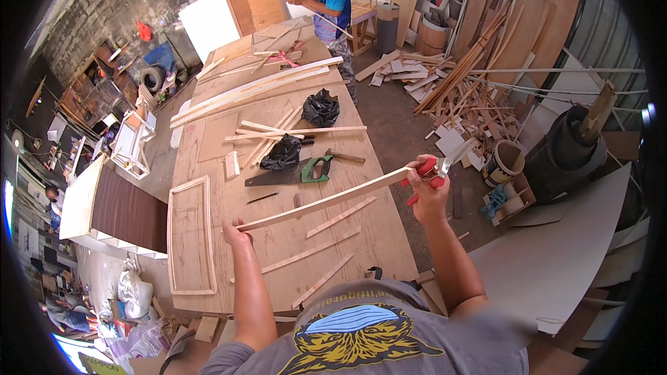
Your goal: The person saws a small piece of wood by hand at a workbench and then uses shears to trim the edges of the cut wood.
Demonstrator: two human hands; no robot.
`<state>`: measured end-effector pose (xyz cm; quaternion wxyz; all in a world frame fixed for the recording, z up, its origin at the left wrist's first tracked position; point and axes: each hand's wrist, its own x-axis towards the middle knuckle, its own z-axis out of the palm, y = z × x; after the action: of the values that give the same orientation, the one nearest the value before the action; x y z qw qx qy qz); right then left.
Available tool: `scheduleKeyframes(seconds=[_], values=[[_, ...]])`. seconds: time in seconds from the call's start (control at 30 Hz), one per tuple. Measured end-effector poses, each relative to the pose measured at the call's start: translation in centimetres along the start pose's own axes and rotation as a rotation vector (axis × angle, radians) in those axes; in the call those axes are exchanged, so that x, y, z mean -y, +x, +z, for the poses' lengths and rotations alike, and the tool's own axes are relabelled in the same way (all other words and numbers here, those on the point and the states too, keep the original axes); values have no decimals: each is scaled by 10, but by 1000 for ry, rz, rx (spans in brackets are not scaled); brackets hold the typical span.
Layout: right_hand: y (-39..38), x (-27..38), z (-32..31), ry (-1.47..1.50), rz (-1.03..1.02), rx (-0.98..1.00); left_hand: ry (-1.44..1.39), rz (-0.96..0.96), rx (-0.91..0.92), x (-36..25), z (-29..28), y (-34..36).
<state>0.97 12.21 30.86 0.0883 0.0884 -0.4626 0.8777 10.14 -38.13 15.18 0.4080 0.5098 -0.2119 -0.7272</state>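
My left hand [237,233] is closed on the near-left end of a long pale wooden strip [326,199] held over the plywood tabletop [375,243]. My right hand [424,187] grips red-handled cutters [455,156] with silvery blades raised, around the strip's other end. Below the strip lie several short battens [326,243]. Beyond it are a green-handled handsaw [278,179], a hammer [347,157], a thin dark pencil-like stick [262,196] and black plastic bags [321,107]. A rectangular wooden frame [208,236] lies at the left edge.
Another person [330,10] stands at the table's far end, holding a strip, near long boards [257,83]. A brown-sided cabinet [128,205] stands left. Wood offcuts [417,76], buckets [504,160], a dark cylinder [563,160] and a white sheet [556,257] crowd the right side.
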Motion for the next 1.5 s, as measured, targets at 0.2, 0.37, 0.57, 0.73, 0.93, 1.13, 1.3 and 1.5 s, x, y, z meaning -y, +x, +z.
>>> scheduleKeyframes(seconds=[0.2,0.37,0.57,0.73,0.93,1.13,1.3,1.5], values=[[5,13,31,-40,-181,144,626,344,1,33,-16,-16],[15,4,45,2,-137,223,901,492,974,40,38,-129],[17,-8,69,93,-77,293,665,-25,1856,39,85,-294],[22,2,76,150,17,307,689,-164,1854,38,95,-326],[12,20,65,-303,8,261,639,192,1684,41,98,-321],[-13,39,81,-1084,-280,228,533,234,1591,37,99,-323],[-15,34,79,-1218,-439,212,554,343,1577,43,95,-322],[-20,28,80,-1298,-457,200,589,366,1521,44,90,-324]])
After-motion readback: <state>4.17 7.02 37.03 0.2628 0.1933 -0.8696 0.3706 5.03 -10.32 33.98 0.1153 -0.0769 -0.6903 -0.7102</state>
